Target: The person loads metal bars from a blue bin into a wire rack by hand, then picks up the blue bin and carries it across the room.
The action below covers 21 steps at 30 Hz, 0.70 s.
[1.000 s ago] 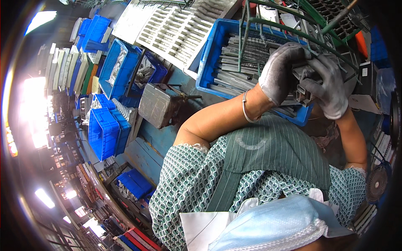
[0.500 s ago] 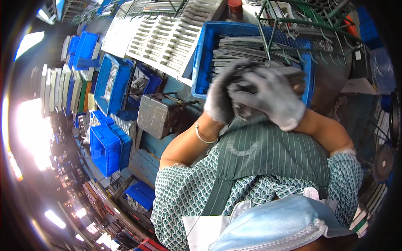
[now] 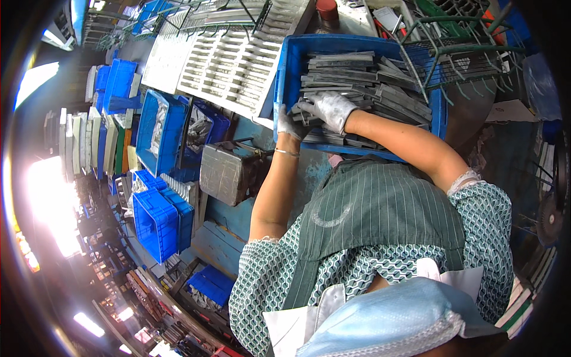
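A blue plastic bin (image 3: 438,119) in front of me holds many flat grey metal strips (image 3: 395,98), stacked loosely and mostly lying crosswise. Both my hands wear grey-white gloves with dark smudges. At the bin's near left corner, my left hand (image 3: 289,126) is closed against the ends of some strips; its fingertips are hidden. My right hand (image 3: 333,111) reaches across from the right, with its fingers curled down over strips just beside the left hand. Dark strip ends show between the two hands, though how many are held cannot be made out.
A white slatted rack (image 3: 229,65) stands left of the bin. Green wire baskets (image 3: 470,53) overhang its far right side. A red-capped container (image 3: 327,12) is behind. At left are a taped box (image 3: 229,172), blue crates (image 3: 156,217) and upright boards (image 3: 89,140).
My hands have moved forward and left from before my apron to the bin's near left corner. The strip bundle they clasped is now down at the pile. More of the strips shows.
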Tool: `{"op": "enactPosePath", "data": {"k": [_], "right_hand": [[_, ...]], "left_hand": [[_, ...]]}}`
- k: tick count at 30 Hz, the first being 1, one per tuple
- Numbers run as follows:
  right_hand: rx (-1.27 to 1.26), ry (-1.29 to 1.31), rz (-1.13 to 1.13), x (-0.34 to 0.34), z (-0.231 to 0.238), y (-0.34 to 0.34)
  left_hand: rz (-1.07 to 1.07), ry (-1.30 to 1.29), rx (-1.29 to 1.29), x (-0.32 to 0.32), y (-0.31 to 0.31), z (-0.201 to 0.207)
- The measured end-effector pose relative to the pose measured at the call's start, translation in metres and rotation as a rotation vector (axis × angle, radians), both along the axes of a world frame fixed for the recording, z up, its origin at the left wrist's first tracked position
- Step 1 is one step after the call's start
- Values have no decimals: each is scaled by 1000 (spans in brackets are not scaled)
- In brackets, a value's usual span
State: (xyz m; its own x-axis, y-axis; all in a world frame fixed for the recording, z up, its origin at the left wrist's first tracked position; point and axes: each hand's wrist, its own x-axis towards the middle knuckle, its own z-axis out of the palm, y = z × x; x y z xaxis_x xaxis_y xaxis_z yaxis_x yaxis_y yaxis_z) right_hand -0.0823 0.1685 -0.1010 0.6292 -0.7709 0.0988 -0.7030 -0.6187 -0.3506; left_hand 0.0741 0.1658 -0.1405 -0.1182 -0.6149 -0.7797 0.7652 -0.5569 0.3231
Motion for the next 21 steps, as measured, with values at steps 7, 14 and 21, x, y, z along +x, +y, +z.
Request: {"op": "enactPosePath", "data": {"k": [7,14,21], "right_hand": [[205,-477,271,-92,116,65],[-623,120,-11,-251,179,45],[-232,220,-451,-338,106,-35]], "left_hand": [[-166,-297,-196,3,-5,22],[-286,-901,-802,-44,28,92],[-479,-905,-855,-82,37,96]]}}
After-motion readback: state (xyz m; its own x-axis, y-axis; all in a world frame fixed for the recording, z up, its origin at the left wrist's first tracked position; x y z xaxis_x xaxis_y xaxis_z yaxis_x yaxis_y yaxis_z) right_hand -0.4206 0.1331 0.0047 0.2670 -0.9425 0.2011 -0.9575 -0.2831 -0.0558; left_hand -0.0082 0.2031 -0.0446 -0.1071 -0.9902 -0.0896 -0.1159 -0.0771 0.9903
